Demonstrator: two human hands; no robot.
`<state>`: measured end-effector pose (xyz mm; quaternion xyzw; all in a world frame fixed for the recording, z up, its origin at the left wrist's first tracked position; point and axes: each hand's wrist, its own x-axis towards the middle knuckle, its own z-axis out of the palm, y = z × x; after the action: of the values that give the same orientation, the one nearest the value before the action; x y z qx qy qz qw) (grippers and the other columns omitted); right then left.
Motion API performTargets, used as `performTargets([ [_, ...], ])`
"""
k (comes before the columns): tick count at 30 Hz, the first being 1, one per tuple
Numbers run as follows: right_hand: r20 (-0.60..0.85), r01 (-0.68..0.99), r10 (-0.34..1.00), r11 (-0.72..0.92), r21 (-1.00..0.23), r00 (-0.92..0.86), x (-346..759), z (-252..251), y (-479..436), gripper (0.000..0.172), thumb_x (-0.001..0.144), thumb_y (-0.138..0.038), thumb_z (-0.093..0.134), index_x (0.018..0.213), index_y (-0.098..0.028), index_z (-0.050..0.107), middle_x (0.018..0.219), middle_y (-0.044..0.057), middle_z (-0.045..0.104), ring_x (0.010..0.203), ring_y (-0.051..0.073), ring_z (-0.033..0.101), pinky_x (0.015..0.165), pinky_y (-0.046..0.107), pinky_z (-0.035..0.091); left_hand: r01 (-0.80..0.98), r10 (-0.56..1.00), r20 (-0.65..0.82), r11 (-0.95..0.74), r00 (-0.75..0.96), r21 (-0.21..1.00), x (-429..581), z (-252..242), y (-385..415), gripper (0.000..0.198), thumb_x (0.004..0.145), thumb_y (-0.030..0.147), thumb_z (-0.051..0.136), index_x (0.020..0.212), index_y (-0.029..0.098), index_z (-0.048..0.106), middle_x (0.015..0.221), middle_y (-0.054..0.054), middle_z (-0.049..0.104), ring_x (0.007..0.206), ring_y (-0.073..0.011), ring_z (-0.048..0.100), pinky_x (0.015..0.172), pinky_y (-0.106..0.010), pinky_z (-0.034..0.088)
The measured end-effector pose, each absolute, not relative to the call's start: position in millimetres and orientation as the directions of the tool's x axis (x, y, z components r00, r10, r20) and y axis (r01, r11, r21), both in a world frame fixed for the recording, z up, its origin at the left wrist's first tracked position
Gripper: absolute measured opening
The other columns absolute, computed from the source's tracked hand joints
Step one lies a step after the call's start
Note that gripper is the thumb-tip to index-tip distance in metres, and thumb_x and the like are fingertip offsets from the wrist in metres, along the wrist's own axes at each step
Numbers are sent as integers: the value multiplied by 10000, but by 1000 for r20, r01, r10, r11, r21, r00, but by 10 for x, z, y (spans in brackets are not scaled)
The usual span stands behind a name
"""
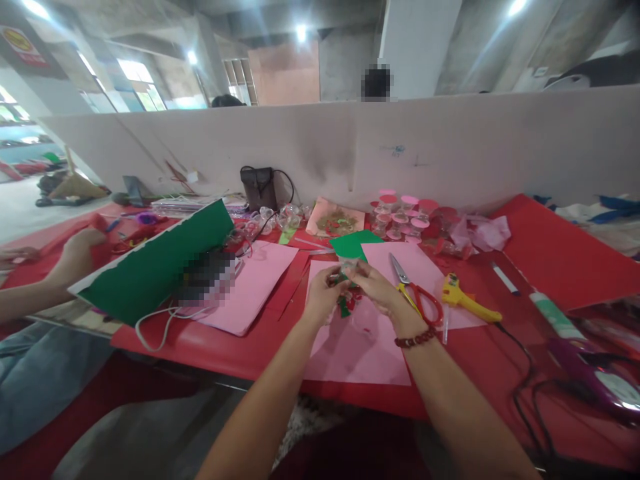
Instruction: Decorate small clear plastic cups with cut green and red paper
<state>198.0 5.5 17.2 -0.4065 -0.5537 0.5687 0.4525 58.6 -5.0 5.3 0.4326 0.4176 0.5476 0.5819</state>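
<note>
My left hand and my right hand are raised over pink sheets, fingertips close together. Between them is a small clear plastic piece, cup-like in shape, with the fingers of both hands closed on it. Small green and red pieces show just below the fingers; whether they are held or lie on the sheet I cannot tell. Right of my right hand lie scissors with red and yellow handles. A yellow glue gun rests farther right, its black cord trailing toward me.
A green board stands on edge at left, with a co-worker's arm beyond it. Behind my hands are clear cups with pink discs and a peach sheet. A white marker and a green-white tube lie at right.
</note>
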Motion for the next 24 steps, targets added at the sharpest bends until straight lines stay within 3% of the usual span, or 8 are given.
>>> performTargets([
  [3,8,-150,970,-29,-988,-245,2005,124,65,438,640,-483,804,959,-206,685,985,32,713,874,170,637,783,293,506,-266,999,7,7,49,964,602,-25,-76,514,553,127,823,1050,209,717,879,-56,731,771,-184,673,725,-305,541],
  [7,-11,-258,975,-70,-964,-222,2143,117,61,473,653,-498,788,1037,-241,687,1030,35,720,942,195,666,837,331,521,-266,999,28,-14,47,964,537,-14,-114,589,542,117,831,1109,205,700,1024,-91,723,910,-209,671,807,-326,534],
  [10,2,-245,990,-34,-969,-144,2211,120,74,447,680,-479,763,1057,-254,682,1147,35,701,1060,203,649,916,343,512,-182,993,54,-72,-105,981,382,16,-110,430,557,146,829,976,200,745,948,-71,726,870,-194,657,767,-287,511],
  [12,0,-191,996,-16,-981,-84,2220,114,87,445,667,-462,771,1052,-257,682,1222,38,680,1124,207,622,955,345,496,-81,983,58,-73,-176,994,229,17,-105,175,626,199,788,797,185,753,698,-28,679,726,-173,624,702,-274,488],
  [15,-54,-158,998,-55,-986,-9,2196,96,102,461,636,-445,797,1032,-240,682,1187,49,699,1106,216,626,956,367,492,-90,954,-16,-11,-300,996,-10,5,-140,101,682,255,761,719,167,725,699,-27,673,712,-158,610,712,-267,480],
  [19,-120,-166,991,-108,-980,63,2175,100,93,403,632,-439,792,954,-222,684,1090,43,728,1050,209,643,911,346,497,-238,938,-197,130,-286,962,-216,-20,-256,201,657,185,787,845,163,721,941,-70,698,848,-167,638,786,-287,513],
  [24,-161,-59,980,-155,-986,120,2192,122,70,431,700,-479,731,1038,-218,675,1051,45,735,1005,208,652,843,321,494,-289,923,-275,195,-270,937,-252,-108,-304,270,651,88,768,899,167,695,987,-92,660,859,-183,641,831,-372,545],
])
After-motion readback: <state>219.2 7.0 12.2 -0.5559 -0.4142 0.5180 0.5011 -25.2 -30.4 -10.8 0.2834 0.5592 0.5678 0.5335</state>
